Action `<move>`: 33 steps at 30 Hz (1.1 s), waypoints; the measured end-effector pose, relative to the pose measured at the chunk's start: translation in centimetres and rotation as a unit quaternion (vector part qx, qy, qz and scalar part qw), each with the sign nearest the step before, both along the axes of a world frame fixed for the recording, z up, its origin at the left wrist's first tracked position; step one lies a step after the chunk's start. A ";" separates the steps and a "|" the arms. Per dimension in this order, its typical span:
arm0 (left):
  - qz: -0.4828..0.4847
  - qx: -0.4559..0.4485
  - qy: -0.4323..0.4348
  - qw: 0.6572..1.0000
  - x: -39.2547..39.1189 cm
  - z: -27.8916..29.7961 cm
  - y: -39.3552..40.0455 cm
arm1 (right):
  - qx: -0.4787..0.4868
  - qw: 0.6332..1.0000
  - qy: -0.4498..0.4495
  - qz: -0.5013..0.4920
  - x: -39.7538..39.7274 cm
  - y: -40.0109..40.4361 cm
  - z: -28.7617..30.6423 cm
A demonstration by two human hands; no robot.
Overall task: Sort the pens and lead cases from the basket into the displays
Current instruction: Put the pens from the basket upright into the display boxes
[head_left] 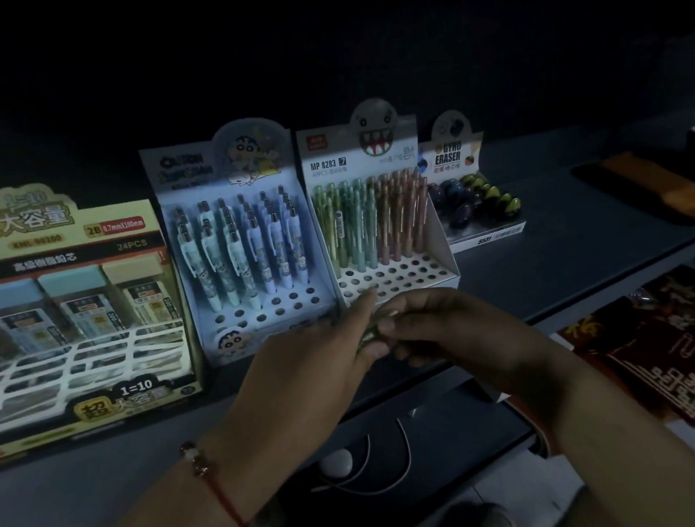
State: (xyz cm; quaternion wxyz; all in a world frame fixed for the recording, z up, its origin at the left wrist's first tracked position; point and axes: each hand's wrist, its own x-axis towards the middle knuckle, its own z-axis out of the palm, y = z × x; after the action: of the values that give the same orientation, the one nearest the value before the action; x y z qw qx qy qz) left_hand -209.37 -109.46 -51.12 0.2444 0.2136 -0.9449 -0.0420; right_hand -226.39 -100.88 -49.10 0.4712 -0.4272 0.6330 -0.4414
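My left hand (312, 363) and my right hand (440, 331) meet just in front of the monster-face pen display (433, 255). Between their fingertips they pinch a small pen (378, 323), mostly hidden by the fingers. That display holds several green and pink pens at its back, and its front rows of holes are empty. To its left stands the cartoon pen display (252, 246) with several white and blue pens. At far left, the lead case display (67, 296) holds several lead cases behind a white grid. The basket is not clearly in view.
A gyro eraser display (475, 206) stands behind and right of the pen displays on the dark shelf (568, 260). Red and gold printed sheets (659, 345) lie at lower right. Below the shelf edge are a white round object and a thin cord (338, 463).
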 end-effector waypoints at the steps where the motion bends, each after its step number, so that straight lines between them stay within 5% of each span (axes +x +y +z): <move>1: -0.001 -0.005 0.003 1.000 0.0 -0.2 -0.2 | -0.004 1.000 -0.008 -0.010 0.0 0.0 0.1; 6: 0.016 -0.029 -0.016 0.999 0.5 0.1 -0.7 | -0.018 0.993 -0.072 -0.091 -0.5 0.3 0.7; 18: 0.056 0.080 -0.005 0.995 1.0 1.4 -0.2 | -0.071 0.930 -0.247 -0.264 -2.1 0.1 1.7; 23: 0.050 0.141 0.041 0.988 0.9 1.4 0.2 | -0.058 0.934 -0.236 -0.262 -2.0 0.4 1.9; 33: 0.047 0.092 0.016 0.995 1.0 1.2 0.1 | -0.130 0.924 -0.281 -0.224 -1.9 -1.7 1.3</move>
State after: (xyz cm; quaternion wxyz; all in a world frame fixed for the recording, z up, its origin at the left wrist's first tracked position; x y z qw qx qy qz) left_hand -208.41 -109.31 -49.96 0.2400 0.2785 -0.9221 -0.1208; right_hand -228.26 -102.56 -47.83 0.4586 -0.1901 0.4910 -0.7159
